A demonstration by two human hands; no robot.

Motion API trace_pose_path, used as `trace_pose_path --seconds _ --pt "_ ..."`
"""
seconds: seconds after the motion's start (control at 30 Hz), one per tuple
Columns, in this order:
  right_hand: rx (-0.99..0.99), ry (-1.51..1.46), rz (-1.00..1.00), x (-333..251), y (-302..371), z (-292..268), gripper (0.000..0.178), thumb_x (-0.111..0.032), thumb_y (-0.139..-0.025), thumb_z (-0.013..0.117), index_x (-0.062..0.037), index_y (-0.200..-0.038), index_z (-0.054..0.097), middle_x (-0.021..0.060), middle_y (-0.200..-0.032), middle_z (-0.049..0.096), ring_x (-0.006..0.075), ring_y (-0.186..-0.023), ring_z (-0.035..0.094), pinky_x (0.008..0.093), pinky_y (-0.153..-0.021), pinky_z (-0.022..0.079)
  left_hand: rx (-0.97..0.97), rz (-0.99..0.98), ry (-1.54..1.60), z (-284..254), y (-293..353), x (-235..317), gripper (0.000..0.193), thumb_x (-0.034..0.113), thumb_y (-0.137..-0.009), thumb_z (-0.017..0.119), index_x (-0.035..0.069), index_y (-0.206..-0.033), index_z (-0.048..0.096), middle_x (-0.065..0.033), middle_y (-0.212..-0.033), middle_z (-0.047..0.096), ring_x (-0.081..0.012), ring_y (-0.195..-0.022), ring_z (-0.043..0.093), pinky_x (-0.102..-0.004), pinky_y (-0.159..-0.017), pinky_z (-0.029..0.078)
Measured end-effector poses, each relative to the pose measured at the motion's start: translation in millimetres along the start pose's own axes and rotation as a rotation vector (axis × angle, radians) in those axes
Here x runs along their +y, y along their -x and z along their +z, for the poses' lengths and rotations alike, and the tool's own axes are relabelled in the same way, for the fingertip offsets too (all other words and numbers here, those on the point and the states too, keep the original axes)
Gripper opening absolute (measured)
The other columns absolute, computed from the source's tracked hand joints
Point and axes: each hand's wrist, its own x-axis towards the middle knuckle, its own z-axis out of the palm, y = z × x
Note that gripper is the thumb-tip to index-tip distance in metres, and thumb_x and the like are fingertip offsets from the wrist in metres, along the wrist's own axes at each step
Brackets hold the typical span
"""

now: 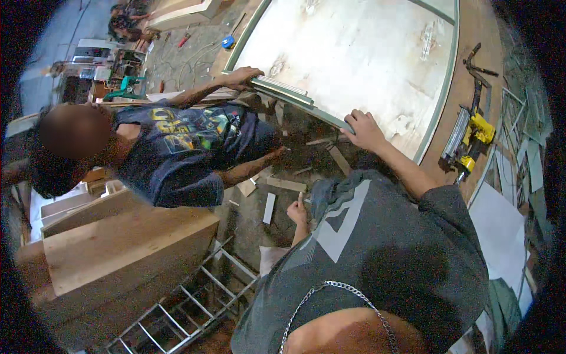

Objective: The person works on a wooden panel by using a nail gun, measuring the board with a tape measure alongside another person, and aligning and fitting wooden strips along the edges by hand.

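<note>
A large white-faced panel point(348, 53) with green-grey edging lies across a wooden worktop, with brownish stains on its face. My right hand point(367, 132) grips the panel's near edge, fingers bent over the top face. Lower down, away from the panel, my left hand point(298, 211) hangs beside my body, fingers curled and thumb up, with nothing visible in it. A co-worker's hand point(243, 76) rests at the panel's left corner, beside thin layered strips point(280, 85) along the edge. The co-worker's other arm point(250, 168) reaches down toward the floor side.
Right of the panel lie a yellow-and-black power tool point(482, 131) and a dark metal clamp point(479, 71). A blue tape measure point(228, 42) is by the far left corner. Wood offcuts point(286, 184) litter the floor. A metal ladder point(194, 295) and plywood cabinet point(127, 236) stand lower left.
</note>
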Motion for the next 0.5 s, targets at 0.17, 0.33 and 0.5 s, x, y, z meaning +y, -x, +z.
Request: trace_pose_path --seconds 0.17,0.33,0.5 --pt "0.060 0.025 -0.029 2.6 4.4 9.5 0.032 -0.034 -0.079 0.053 -0.0037 -0.092 0.054 0.0133 -0.087 0.050 0.0276 -0.086 0.049 0.0393 -0.074 0.038 -0.122 -0.156 -0.071 -10.1 6.9 15.0 0.060 0.048 -0.072 0.064 -0.001 -0.042 0.045 -0.0095 -0.036 0.032 -0.0184 -0.035 0.032 -0.0355 -0.042 0.032" --pt "0.066 0.029 -0.056 -0.2 0.8 9.8 0.032 -0.034 -0.079 0.054 -0.0038 -0.089 0.054 0.0123 -0.087 0.050 0.0266 -0.083 0.050 0.0382 -0.071 0.037 -0.134 -0.209 -0.080 -8.3 12.2 -2.1 0.058 0.052 -0.067 0.066 0.000 -0.044 0.052 -0.0086 -0.041 0.047 -0.0173 -0.037 0.040 -0.0350 -0.043 0.036" --pt "0.047 0.054 -0.034 10.5 -3.2 8.1 0.033 -0.034 -0.078 0.055 -0.0037 -0.091 0.055 0.0134 -0.088 0.051 0.0272 -0.084 0.050 0.0390 -0.071 0.038 -0.128 -0.182 -0.200 -3.2 10.7 22.7 0.063 0.058 -0.069 0.060 0.000 -0.045 0.052 -0.0088 -0.040 0.046 -0.0196 -0.036 0.041 -0.0347 -0.041 0.035"
